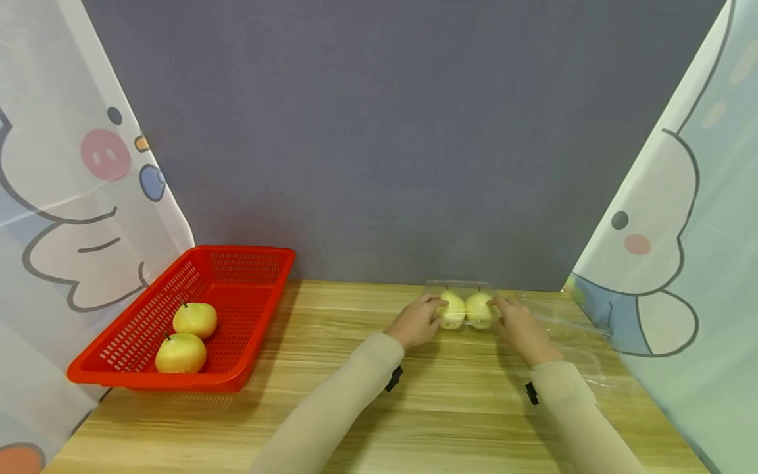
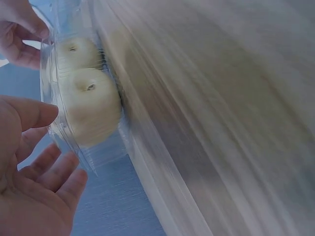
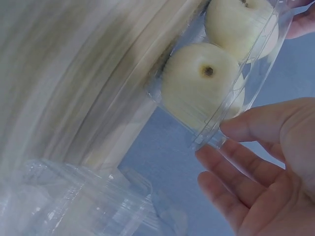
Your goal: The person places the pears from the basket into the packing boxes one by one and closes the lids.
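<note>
A clear plastic clamshell box (image 1: pixel 458 284) with two pale yellow pears, a left pear (image 1: pixel 453 311) and a right pear (image 1: pixel 478 312), sits at the back of the table by the grey wall. My left hand (image 1: pixel 417 320) pinches the box's left end; in the left wrist view its thumb (image 2: pixel 42 114) is on the box edge, the other fingers spread below. At the opposite end, my right hand (image 1: pixel 522 327) pinches the rim between thumb (image 3: pixel 256 123) and fingers. The lid lies over the pears, both visible through the plastic.
A red plastic basket (image 1: pixel 260 336) stands on the left, holding a rear pear (image 1: pixel 195 320) and a front pear (image 1: pixel 180 353). Clear plastic packaging (image 1: pixel 577 329) lies at the table's right side, beside my right forearm. Printed curtains hang at both sides.
</note>
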Demonstrator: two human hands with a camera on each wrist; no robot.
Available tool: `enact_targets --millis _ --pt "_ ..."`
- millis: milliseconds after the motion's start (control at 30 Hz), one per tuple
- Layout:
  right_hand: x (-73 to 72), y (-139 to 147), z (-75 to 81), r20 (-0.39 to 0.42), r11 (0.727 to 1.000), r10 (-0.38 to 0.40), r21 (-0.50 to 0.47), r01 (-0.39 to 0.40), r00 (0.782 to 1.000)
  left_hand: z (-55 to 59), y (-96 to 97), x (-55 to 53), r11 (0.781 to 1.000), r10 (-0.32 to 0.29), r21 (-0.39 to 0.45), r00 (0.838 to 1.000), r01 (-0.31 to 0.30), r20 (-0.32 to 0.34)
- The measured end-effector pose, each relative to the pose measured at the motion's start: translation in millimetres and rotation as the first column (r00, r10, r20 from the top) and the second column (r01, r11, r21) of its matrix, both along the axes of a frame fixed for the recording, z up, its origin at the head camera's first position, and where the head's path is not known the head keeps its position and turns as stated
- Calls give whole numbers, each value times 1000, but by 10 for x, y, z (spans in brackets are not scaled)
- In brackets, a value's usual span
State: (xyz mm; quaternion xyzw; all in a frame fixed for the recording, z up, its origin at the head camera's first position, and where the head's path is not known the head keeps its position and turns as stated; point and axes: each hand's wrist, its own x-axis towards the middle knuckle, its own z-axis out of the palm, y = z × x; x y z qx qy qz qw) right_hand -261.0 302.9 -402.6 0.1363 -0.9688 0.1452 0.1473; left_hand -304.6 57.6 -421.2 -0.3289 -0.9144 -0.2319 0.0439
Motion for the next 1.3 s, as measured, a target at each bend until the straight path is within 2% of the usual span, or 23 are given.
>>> enact_targets --millis 167,300,600,1300 --pt "-53 15 -11 0 1000 -20 -1 20 1000 -41 71 -108 999 14 41 999 -16 40" --pt "-97 27 -22 -14 999 -41 5 42 999 -49 111 -153 997 26 68 998 -31 66" --pt "-140 47 -39 7 998 -67 -13 67 998 1 179 -155 993 52 101 993 -63 105" --pt "-259 101 -78 -15 996 -85 0 85 996 -8 235 -180 989 80 115 987 -97 139"
